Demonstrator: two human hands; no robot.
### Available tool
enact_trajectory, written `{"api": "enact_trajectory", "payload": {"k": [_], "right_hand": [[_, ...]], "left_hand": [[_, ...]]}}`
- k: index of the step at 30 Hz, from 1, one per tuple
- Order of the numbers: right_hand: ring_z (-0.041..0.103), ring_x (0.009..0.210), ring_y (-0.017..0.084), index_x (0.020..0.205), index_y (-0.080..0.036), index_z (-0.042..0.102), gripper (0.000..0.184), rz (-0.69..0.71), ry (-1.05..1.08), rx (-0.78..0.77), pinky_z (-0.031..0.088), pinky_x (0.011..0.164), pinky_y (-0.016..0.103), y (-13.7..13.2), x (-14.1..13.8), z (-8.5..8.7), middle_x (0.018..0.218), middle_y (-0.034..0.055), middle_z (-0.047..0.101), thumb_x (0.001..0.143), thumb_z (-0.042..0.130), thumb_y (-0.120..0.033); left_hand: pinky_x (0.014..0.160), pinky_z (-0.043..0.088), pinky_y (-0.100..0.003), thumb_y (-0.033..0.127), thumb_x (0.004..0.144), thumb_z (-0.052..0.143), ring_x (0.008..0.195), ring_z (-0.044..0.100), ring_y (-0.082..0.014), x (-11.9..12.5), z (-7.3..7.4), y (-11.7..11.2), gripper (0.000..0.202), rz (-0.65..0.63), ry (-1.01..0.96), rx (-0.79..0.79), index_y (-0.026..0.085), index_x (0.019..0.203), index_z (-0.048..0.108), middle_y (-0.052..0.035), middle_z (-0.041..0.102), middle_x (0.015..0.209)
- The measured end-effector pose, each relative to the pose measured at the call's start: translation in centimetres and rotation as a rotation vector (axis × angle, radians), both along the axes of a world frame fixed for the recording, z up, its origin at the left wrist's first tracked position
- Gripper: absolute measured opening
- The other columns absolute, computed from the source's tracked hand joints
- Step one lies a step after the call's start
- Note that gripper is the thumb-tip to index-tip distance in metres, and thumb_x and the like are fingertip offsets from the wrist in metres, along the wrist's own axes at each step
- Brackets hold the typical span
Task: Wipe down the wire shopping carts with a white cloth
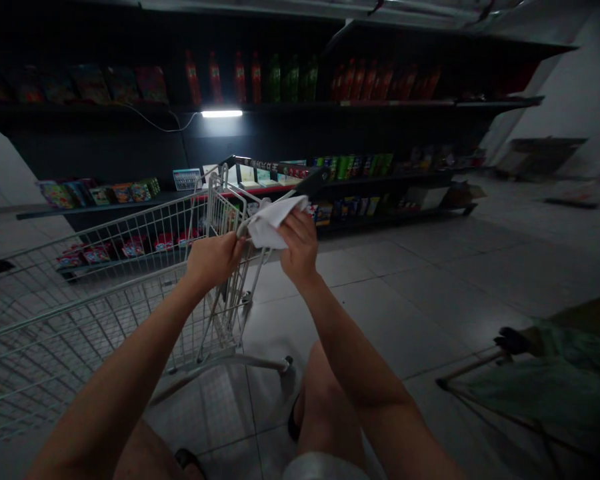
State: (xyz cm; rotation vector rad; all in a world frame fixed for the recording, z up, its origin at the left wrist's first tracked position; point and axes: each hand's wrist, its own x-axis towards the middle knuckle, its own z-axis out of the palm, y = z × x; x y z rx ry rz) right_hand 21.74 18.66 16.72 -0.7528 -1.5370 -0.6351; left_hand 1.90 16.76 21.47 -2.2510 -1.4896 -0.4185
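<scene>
Gripping cloth (pixel 274 221) in right hand (pixel 300 245), cart (pixel 105 287) in left (pixel 213 261)

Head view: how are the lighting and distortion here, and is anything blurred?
Head view: the tube light glares while the upper shelves sink into shadow; wide-angle distortion bends the cart near the left edge; the white sheet looks slightly soft, its folds washed out; the green cloth at lower right is dim.

One left hand (pixel 213 261), one right hand (pixel 300 245), one cloth (pixel 273 221), one trolley (pixel 80 293)
</scene>
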Motion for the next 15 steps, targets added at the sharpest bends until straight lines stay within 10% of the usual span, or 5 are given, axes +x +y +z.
{"api": "enact_trajectory", "payload": {"k": [5, 15], "right_hand": [[0.054, 0.129, 0.022, 0.115, -0.023, 0.066, 0.041, 0.028, 0.156, 0.204, 0.042, 0.112, 0.047, 0.5, 5.1, 5.6, 0.124, 0.007, 0.066, 0.086, 0.036, -0.014], [0.058, 0.07, 0.009, 0.076, -0.017, 0.06, 0.013, 0.559, 0.203, -0.407, 0.049, 0.069, 0.022, 5.2, 4.2, 11.7, 0.071, -0.002, 0.061, 0.083, 0.049, -0.017]], "left_hand": [[0.059, 0.033, -0.032, 0.047, 0.1, 0.019, 0.072, 0.069, -0.0255, -2.2, 0.0, -0.9, 0.057, -0.018, -0.015, 0.003, 0.018, 0.087, 0.066, -0.011, 0.073, 0.079], [0.056, 0.04, -0.025, 0.051, 0.095, 0.031, 0.058, 0.063, -0.0156, -8.9, 0.0, -2.6, 0.051, -0.202, -0.268, -0.032, 0.02, 0.07, 0.062, -0.0046, 0.069, 0.063]]}}
